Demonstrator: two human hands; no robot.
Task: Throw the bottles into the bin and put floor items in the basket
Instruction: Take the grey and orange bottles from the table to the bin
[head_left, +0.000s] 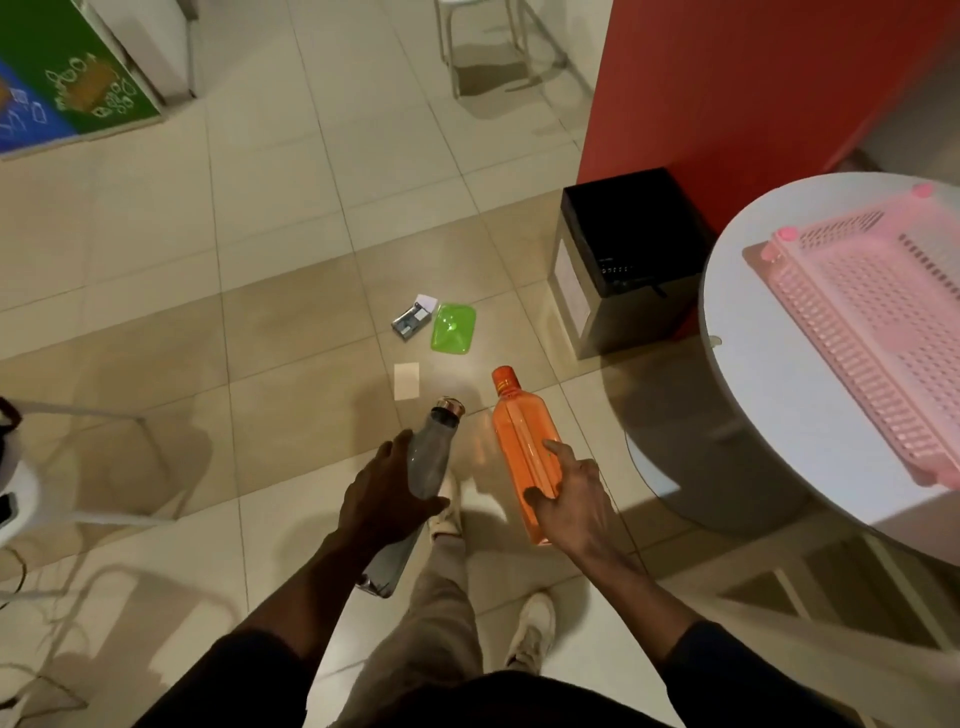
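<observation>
Bottles held, one per hand: left hand (384, 488) wrapped round grey bottle (415, 483), right hand (571, 499) clasping orange bottle (522, 441); necks point forward. Black bin (623, 244) ahead-right, nearer right hand. Pink basket (872, 332) on table (727, 291).

Pink basket (878, 332) cut off at right edge.

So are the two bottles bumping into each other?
Apart. The head view shows bare floor between the grey bottle in the left hand and the orange bottle in the right hand.
</observation>
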